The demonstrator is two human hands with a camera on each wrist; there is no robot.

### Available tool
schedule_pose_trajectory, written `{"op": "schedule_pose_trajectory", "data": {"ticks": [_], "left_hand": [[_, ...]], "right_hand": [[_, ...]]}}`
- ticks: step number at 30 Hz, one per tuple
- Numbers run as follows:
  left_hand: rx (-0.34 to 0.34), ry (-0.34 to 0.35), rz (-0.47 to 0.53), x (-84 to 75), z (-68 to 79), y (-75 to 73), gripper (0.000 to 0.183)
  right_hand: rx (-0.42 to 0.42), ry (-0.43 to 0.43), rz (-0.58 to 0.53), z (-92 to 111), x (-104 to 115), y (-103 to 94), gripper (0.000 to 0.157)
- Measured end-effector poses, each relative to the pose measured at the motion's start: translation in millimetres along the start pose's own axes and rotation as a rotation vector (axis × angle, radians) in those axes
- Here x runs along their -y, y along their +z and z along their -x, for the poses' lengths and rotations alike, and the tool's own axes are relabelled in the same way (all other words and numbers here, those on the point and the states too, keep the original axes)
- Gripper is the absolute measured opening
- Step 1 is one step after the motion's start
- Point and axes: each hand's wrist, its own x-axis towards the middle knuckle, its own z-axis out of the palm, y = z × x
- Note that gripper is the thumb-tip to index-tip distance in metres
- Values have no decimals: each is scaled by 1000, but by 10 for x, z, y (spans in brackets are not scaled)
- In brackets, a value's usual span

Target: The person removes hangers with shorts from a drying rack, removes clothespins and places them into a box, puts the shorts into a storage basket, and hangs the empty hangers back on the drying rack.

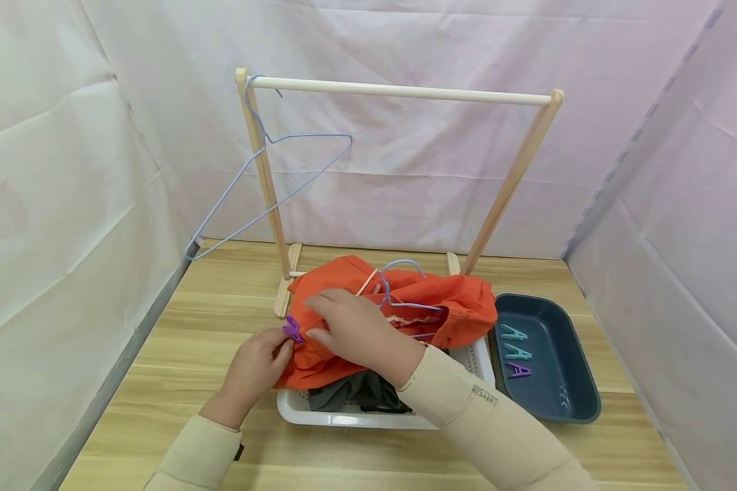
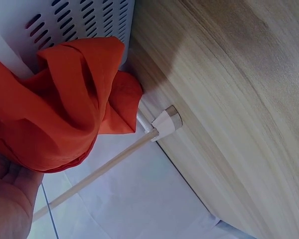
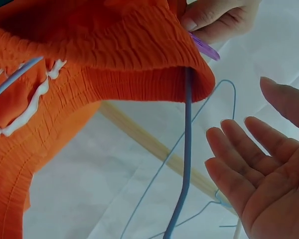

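Observation:
Orange elastic-waist shorts [image 1: 338, 273] with a white drawstring lie bunched over a white basket [image 1: 307, 416]. A blue wire hanger [image 3: 187, 129] runs inside the waistband, its hook standing up in the head view. My left hand [image 1: 254, 368] pinches the left edge of the waistband, thumb on the cloth in the right wrist view. Beside that thumb, a purple clothespin [image 1: 293, 329] sits at the waistband edge. Over the shorts, my right hand [image 1: 356, 327] holds nothing, its fingers spread apart from the cloth in the right wrist view. Cloth partly covers the left fingers in the left wrist view.
A wooden rack with a white rod [image 1: 399, 90] stands behind the basket. Another blue hanger [image 1: 221, 198] hangs at its left end. Right of the basket, a dark blue tray [image 1: 565, 354] holds several clothespins [image 1: 517, 352]. Dark cloth [image 1: 356, 392] lies in the basket.

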Motion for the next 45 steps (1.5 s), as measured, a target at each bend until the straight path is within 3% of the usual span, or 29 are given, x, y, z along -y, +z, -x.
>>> {"op": "schedule_pose_trajectory", "data": {"ticks": [8,19,28,35,45], "left_hand": [[3,-14,8,10,-1,13,3],[-26,25,4,6,23,-1,5],[-16,13,0,0,23,-7,7],[-43,38,-8,13,30,9,8],[-46,40,-12,18,31,19,6]], "right_hand": [[56,28,6,-187,69,106,39],[99,65,-21,-337,105,232,32],[137,97,-9,-401,136,275,33],[169,88,-16,-461,134,335,21],[154,80,-50,-475,126,380,21]]}}
